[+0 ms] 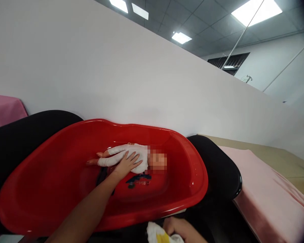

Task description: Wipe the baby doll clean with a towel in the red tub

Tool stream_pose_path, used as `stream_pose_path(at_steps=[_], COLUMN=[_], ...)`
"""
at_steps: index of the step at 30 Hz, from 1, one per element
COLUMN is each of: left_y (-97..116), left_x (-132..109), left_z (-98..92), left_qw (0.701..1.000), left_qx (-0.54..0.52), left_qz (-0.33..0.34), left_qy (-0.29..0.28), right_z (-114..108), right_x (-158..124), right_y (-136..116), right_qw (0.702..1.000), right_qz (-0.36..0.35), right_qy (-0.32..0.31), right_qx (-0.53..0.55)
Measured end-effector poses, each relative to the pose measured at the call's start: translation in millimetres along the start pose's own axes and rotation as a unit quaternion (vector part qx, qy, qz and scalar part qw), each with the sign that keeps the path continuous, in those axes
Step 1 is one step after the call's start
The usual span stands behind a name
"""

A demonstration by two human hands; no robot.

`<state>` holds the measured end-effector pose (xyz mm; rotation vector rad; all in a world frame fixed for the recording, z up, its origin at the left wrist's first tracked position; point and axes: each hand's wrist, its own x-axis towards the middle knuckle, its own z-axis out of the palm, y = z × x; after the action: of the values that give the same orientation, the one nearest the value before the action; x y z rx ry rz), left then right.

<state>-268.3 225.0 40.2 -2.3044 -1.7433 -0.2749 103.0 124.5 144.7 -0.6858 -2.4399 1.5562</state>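
A baby doll in white clothes (128,154) lies on its back inside a big red plastic tub (53,175), head toward the right. My left hand (128,164) reaches into the tub and rests flat on the doll's body, fingers spread. My right hand (178,230) is at the bottom edge of the view, just outside the tub's near rim, closed on a white cloth with a yellow patch (159,235).
The tub sits on a black stand (219,168) against a white wall. A pink padded surface (268,189) lies to the right, another pink cloth (3,109) at the far left. A dark sticker (138,180) marks the tub floor.
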Motion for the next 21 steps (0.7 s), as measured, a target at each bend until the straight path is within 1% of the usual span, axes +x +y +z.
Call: stream_pose_path(at_steps=[1, 2, 3, 4, 5, 6, 7, 8, 9, 11, 13, 14, 15, 16, 17, 18, 20, 21], left_y=[-1.0, -2.1, -3.6, -5.3, -7.3, -9.4, -11.3, -13.0, -14.2, -15.1, -14.1, -13.1, -12.0, -10.8, -9.7, -8.8, -7.9, -7.9], left_x=[0.7, 1.5, 2.5, 3.4, 4.3, 5.0, 5.5, 5.8, 5.9, 5.7, 5.5, 5.5, 5.6, 5.7, 5.9, 6.0, 5.8, 5.3], left_z=[-3.0, -6.4, -10.2, -14.1, -18.0, -21.7, -25.3, -28.5, -31.4, -36.1, -39.6, -41.1, -42.4, -43.7, -44.9, -46.0, -48.2, -49.2], left_qw=[1.0, 0.999, 0.997, 0.995, 0.993, 0.99, 0.988, 0.986, 0.985, 0.982, 0.978, 0.976, 0.975, 0.975, 0.975, 0.976, 0.976, 0.976], left_qx=[0.006, 0.012, 0.021, 0.028, 0.034, 0.038, 0.04, 0.04, 0.042, 0.051, 0.058, 0.057, 0.055, 0.05, 0.046, 0.042, 0.038, 0.038], left_qz=[-0.021, -0.041, -0.061, -0.081, -0.101, -0.12, -0.137, -0.148, -0.158, -0.175, -0.193, -0.2, -0.204, -0.206, -0.206, -0.206, -0.206, -0.207], left_qy=[0.011, 0.023, 0.035, 0.045, 0.054, 0.06, 0.064, 0.065, 0.063, 0.058, 0.058, 0.06, 0.062, 0.063, 0.062, 0.061, 0.061, 0.064], right_z=[-9.3, -17.7, -25.0, -31.0, -35.8, -39.2, -41.3, -42.3, -42.3, -40.7, -37.7, -35.8, -33.6, -31.3, -28.9, -26.8, -24.6, -25.1], right_x=[8.5, 18.5, 30.3, 43.9, 59.4, 76.9, 96.1, 116.6, 138.1, 180.8, 218.9, 234.8, 248.1, 258.6, 266.3, 271.1, 273.5, 271.7], right_y=[-16.0, -33.8, -51.5, -67.1, -78.5, -84.5, -84.5, -78.6, -67.7, -36.7, -2.6, 12.9, 26.5, 37.9, 47.1, 53.9, 60.9, 61.5], right_qw=[0.997, 0.982, 0.96, 0.933, 0.893, 0.843, 0.788, 0.734, 0.692, 0.629, 0.596, 0.591, 0.596, 0.611, 0.632, 0.659, 0.722, 0.76], right_qz=[-0.072, -0.161, -0.225, -0.26, -0.304, -0.34, -0.367, -0.393, -0.418, -0.462, -0.47, -0.466, -0.459, -0.446, -0.432, -0.415, -0.373, -0.344], right_qy=[0.018, 0.034, 0.057, 0.074, 0.068, 0.061, 0.046, 0.029, 0.002, -0.071, -0.144, -0.177, -0.201, -0.212, -0.213, -0.204, -0.171, -0.153], right_qx=[-0.033, -0.087, -0.158, -0.239, -0.326, -0.413, -0.493, -0.553, -0.589, -0.621, -0.635, -0.634, -0.627, -0.619, -0.607, -0.593, -0.557, -0.53])
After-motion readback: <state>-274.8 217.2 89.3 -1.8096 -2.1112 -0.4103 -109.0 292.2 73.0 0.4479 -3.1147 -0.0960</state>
